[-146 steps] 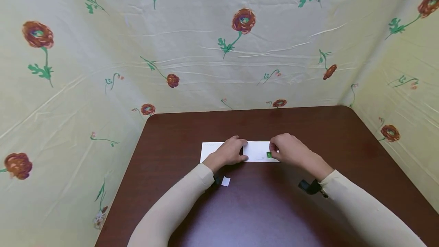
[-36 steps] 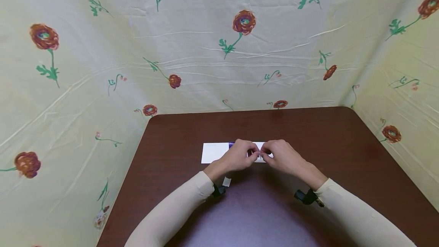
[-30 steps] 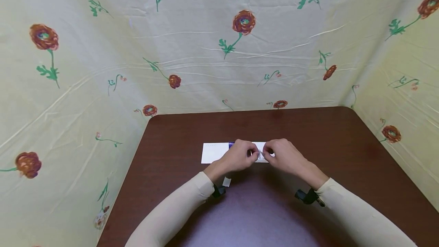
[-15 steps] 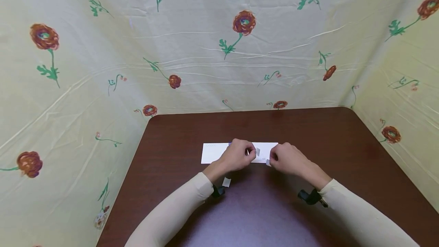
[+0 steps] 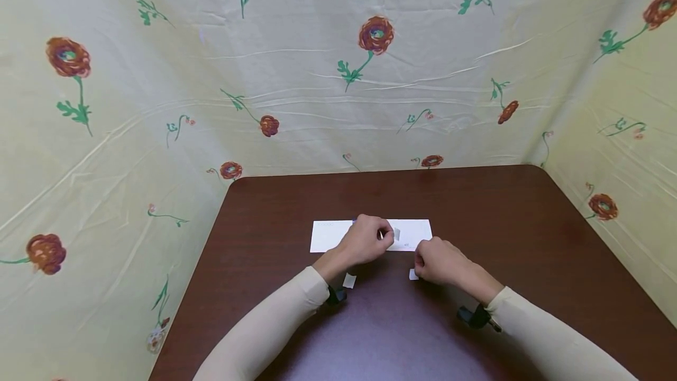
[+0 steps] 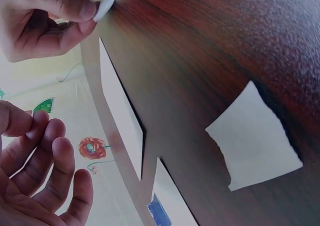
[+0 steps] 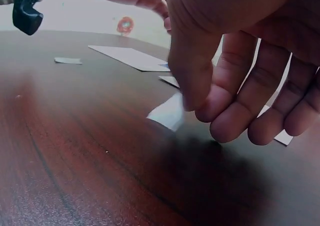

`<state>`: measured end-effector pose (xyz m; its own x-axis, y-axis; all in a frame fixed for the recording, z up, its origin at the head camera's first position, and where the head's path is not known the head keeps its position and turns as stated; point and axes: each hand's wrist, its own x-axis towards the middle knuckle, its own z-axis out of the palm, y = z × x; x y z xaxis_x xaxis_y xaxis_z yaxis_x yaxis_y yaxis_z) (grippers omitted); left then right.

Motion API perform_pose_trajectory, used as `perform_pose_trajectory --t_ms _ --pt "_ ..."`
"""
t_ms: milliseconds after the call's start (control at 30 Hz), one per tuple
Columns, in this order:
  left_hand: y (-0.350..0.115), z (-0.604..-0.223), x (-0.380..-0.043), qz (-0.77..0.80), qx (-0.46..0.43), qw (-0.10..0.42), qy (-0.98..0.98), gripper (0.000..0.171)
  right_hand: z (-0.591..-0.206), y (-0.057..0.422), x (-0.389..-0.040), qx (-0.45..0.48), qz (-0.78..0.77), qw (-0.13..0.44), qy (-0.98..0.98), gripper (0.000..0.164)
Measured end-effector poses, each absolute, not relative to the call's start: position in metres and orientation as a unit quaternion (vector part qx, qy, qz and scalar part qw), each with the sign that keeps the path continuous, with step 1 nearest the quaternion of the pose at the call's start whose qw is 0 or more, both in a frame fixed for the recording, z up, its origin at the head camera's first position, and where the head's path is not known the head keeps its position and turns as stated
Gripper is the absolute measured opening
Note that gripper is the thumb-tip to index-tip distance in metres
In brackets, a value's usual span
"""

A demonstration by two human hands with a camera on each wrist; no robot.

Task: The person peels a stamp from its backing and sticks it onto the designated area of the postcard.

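Note:
My left hand (image 5: 365, 241) pinches a small green-printed sticker (image 6: 45, 106) between thumb and fingertips; from the head view its pale side shows beyond the fingers. It hovers over two white envelopes or cards lying end to end. The left envelope (image 5: 330, 236) has a blue patch (image 6: 159, 213) at its inner end, partly covered by my hand in the head view. The right envelope (image 5: 418, 231) lies between my two hands. My right hand (image 5: 443, 260) pinches a small white paper scrap (image 7: 169, 113) by its edge, low over the table in front of the right envelope.
Another torn white paper scrap (image 5: 349, 280) lies on the brown table (image 5: 476, 193) near my left wrist. Dark wrist cameras hang under both forearms, the right camera (image 5: 476, 316) close above the tabletop. A flowered cloth (image 5: 296, 63) encloses the table's back and sides.
Earlier the right hand held the green sticker; then both hands met over the right envelope. They pulled apart, sticker in the left, white scrap in the right, and the right hand came nearer and lower.

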<state>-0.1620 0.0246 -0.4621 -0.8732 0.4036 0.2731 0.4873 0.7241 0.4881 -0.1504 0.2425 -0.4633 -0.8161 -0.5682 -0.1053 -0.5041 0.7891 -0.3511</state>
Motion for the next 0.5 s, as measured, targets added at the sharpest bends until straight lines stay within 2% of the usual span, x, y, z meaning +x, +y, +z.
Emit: perform_pose_trajectory --t_ms 200,500 --pt "0.026 -0.461 -0.161 -0.279 -0.245 0.075 -0.926 0.017 -0.462 0.244 -0.152 -0.301 -0.155 0.078 0.938 0.020" --pt "0.027 -0.461 -0.162 -0.283 -0.255 0.067 -0.922 0.016 -0.446 0.240 -0.160 -0.337 -0.189 -0.035 0.922 0.013"
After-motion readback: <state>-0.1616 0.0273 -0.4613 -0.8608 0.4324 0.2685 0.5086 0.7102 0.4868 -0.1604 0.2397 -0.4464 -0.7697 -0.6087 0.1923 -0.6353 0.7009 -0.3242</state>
